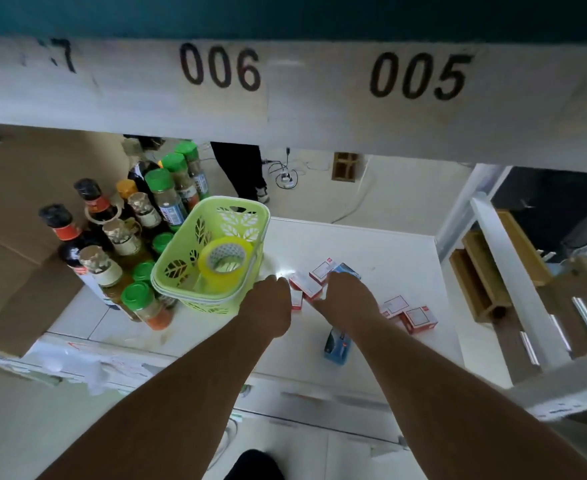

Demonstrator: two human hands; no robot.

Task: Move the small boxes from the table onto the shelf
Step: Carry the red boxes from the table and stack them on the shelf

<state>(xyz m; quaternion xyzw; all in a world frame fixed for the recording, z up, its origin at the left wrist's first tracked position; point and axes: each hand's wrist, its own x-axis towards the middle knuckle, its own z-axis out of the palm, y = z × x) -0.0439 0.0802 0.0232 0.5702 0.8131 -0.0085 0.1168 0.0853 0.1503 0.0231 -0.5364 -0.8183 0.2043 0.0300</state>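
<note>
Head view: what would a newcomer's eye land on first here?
Probably the shelf edge across the top, marked 006 and 005. Below it, the lime basket holding a yellow tape roll stands left of centre on the white table. Beside it, the left hand and right hand reach the small red-and-white boxes.

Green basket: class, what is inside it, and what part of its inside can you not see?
Inside the green basket lies a roll of yellow tape, leaning against the right wall. Nothing else shows. The tape and the near rim hide part of the floor, so small items there cannot be ruled out.
</note>
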